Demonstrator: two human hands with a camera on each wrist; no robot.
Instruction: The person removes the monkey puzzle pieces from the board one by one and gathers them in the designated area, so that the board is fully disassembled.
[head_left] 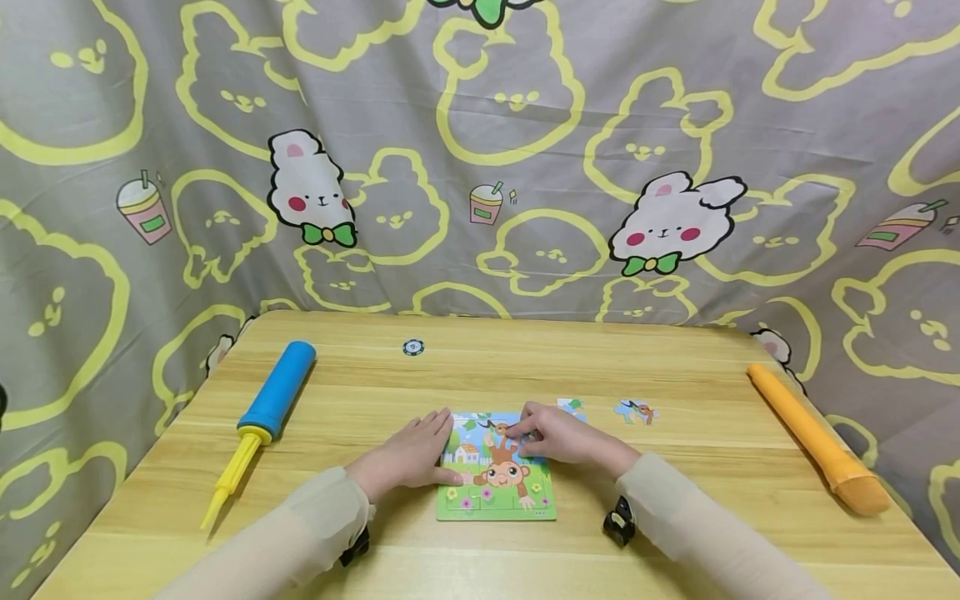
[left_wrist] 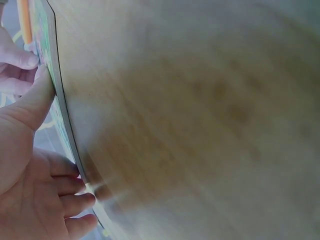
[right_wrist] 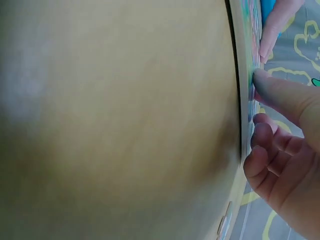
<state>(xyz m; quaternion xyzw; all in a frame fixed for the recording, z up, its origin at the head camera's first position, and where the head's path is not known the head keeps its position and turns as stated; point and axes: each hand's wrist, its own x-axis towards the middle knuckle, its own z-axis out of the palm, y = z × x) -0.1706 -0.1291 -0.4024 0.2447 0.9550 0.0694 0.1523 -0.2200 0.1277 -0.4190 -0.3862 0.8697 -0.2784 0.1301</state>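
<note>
A square jigsaw puzzle (head_left: 502, 475) with a cartoon monkey, a small house and flowers lies flat on the wooden table. My left hand (head_left: 408, 454) rests along its left edge, fingers fairly straight and thumb lying on the picture. In the left wrist view the thumb (left_wrist: 42, 95) overlaps the board while the other fingers lie at its rim. Over the upper right of the picture, my right hand (head_left: 562, 433) pinches a puzzle piece with thumb and forefinger; the hand mostly covers the piece. Its other fingers curl beside the board's edge in the right wrist view.
Two loose puzzle pieces lie beyond the right hand, one partly behind it and the other (head_left: 637, 412) farther right. A blue and yellow hand pump (head_left: 276, 392) is at left, an orange tube-like object (head_left: 813, 437) at right. A round chip (head_left: 413, 347) sits near the back, before a patterned curtain (head_left: 525, 167).
</note>
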